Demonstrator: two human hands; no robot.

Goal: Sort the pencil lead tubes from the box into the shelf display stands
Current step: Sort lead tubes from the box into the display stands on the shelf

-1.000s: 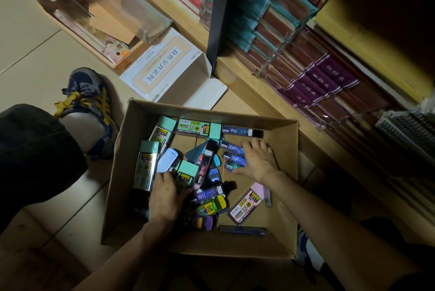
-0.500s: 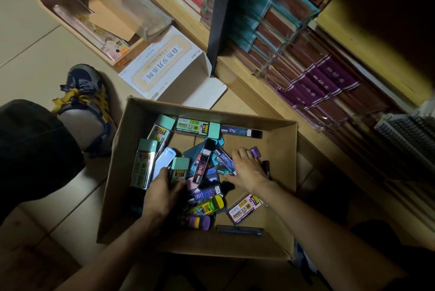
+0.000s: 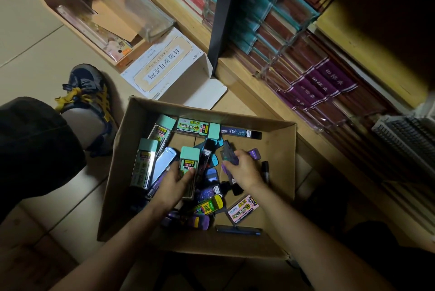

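An open cardboard box on the floor holds several pencil lead tubes in mint green, blue, purple, yellow and pink. My left hand grips a mint-capped lead tube near the box's middle. My right hand holds a few dark purple lead tubes lifted slightly above the pile. A pink-labelled tube lies on the box floor below my right wrist. Clear display stands sit on the wooden shelf at the upper right.
A white printed carton lies beyond the box, and another open cardboard box with clear packets lies at the upper left. My shoe and knee are left of the box. Shelf rows hold teal, red and purple stock.
My right hand has gathered purple tubes and lifted them off the pile. My left hand has moved up onto the mint-capped tube and closed round it.
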